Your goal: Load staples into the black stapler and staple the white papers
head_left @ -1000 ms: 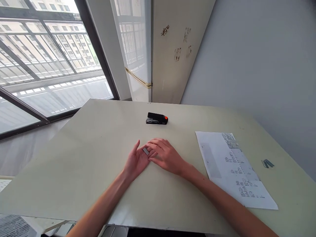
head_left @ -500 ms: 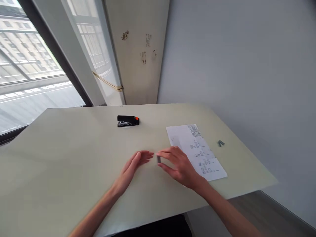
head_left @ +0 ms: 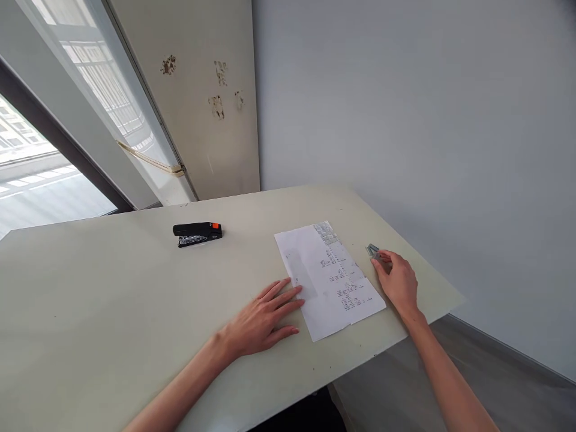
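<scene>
My left hand (head_left: 258, 318) lies flat on the table, fingers spread, with its fingertips on the left edge of a printed paper sheet (head_left: 317, 318). Beyond the sheet's right edge, my right hand (head_left: 398, 282) pinches a small grey strip of staples (head_left: 376, 256) between thumb and fingers, low over the tabletop. Against those fingertips lie more grey staple strips (head_left: 371, 247), partly hidden by the hand. A black stapler (head_left: 198, 233) with an orange patch rests on its base toward the back left, away from both hands.
The pale table (head_left: 112, 288) has its near edge in front of my body and its right edge beyond my right hand. A grey wall (head_left: 405, 108) rises behind the right side. Windows and a stained panel (head_left: 211, 144) stand at the back left.
My right hand has moved right, carrying the grey strip from the middle of the table to the other strips. The left hand has come down flat at the paper. My view has turned right.
</scene>
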A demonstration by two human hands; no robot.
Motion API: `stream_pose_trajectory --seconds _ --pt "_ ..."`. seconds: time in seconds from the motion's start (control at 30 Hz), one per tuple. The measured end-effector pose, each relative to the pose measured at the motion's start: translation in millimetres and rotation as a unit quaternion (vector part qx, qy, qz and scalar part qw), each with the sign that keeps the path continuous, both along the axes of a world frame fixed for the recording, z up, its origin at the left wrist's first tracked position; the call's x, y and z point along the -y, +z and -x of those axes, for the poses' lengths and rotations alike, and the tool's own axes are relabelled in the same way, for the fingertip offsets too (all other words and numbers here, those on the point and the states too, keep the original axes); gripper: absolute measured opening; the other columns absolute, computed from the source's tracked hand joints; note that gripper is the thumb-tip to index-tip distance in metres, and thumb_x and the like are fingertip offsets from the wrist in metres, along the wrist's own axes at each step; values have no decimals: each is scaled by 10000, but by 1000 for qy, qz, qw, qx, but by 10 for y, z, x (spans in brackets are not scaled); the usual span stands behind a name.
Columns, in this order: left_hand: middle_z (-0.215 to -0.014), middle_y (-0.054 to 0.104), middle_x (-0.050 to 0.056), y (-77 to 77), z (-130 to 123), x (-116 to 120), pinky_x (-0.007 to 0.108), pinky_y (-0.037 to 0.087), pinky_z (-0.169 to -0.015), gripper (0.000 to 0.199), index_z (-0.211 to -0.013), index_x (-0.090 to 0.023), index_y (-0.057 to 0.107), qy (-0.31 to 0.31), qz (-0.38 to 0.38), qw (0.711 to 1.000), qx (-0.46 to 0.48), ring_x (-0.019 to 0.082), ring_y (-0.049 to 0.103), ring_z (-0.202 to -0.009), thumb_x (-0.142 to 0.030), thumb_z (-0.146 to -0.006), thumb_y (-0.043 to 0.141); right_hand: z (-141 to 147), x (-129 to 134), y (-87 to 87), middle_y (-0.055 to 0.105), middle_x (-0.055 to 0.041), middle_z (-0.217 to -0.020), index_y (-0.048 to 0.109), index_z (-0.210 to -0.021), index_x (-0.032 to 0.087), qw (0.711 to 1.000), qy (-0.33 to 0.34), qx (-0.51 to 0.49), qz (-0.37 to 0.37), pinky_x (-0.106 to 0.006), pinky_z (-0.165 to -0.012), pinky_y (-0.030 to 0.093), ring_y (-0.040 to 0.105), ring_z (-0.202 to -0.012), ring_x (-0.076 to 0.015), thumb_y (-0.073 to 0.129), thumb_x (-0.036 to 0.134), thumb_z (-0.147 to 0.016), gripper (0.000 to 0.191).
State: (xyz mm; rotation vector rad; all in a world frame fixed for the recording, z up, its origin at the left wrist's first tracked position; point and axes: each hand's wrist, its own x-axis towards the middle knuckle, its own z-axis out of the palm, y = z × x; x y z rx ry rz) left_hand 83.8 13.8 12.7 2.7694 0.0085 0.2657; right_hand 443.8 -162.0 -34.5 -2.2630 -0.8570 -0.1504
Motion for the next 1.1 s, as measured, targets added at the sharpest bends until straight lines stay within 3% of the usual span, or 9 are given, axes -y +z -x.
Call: stream_pose_trajectory --seconds 0.17,0.3,0.43,0.57,0.67,0.8,0.97,1.1 --pt "-1555 583 58 22 297 -46 507 456 -1225 457 -1524 -276 544 31 17 999 41 314 396 -1552 -391 -1083 557 -17 41 36 687 -187 -1286 676 -1267 187 999 10 -36 -25 -500 -917 569 704 -1078 -319 599 616 -918 558" --pt "-1363 688 73 80 581 -60 455 539 -1125 349 -1418 -282 616 94 51 992 70 288 551 -1398 -270 -1072 568 293 161 159 625 -183 -1407 642 -1321 216 994 29 -72 -70 -501 -968 575 668 -1209 -334 636 589 -935 537" --pt "-1352 677 77 152 713 -84 408 555 -1084 307 -1358 -283 639 138 71 984 92 261 595 -1332 -235 -1062 569 825 206 247 707 -106 -1340 692 -1257 289 982 148 -116 -29 -480 -943 606 695 -1159 -305 590 570 -995 397" --pt "-1442 634 73 137 734 -117 427 519 -1132 294 -1339 -286 646 160 78 979 101 262 557 -1394 -229 -1073 535 1141 196 233 665 -70 -1430 699 -1276 335 965 230 -126 -10 -454 -901 648 638 -1301 -308 550 537 -1035 347" --pt "-1405 650 78 64 744 -130 419 531 -1104 258 -1293 -270 658 200 95 968 120 253 574 -1367 -241 -1088 504 1170 194 189 632 -58 -1481 672 -1334 350 965 236 -119 0 -482 -923 653 607 -1349 -311 543 527 -1045 363" --pt "-1327 682 80 2 769 -131 394 575 -1011 238 -1219 -260 681 264 129 947 126 246 644 -1249 -320 -1097 486 1150 192 131 610 -51 -1520 616 -1426 362 964 254 -78 19 -574 -1071 575 553 -1417 -325 573 543 -1032 436" --pt "-1244 718 74 26 828 -174 336 615 -801 270 -1124 -262 706 310 180 925 126 245 698 -1117 -415 -1082 487 1112 198 50 527 -12 -1620 559 -1506 399 949 306 17 76 -656 -1196 420 433 -1524 -354 605 567 -1015 522" --pt "-1198 731 68 39 909 -245 269 548 -603 299 -1116 -258 712 328 205 915 115 206 718 -943 -441 -1080 479 959 244 19 556 7 -1598 611 -1462 389 954 283 32 93 -641 -1195 425 442 -1524 -335 509 545 -1065 438"
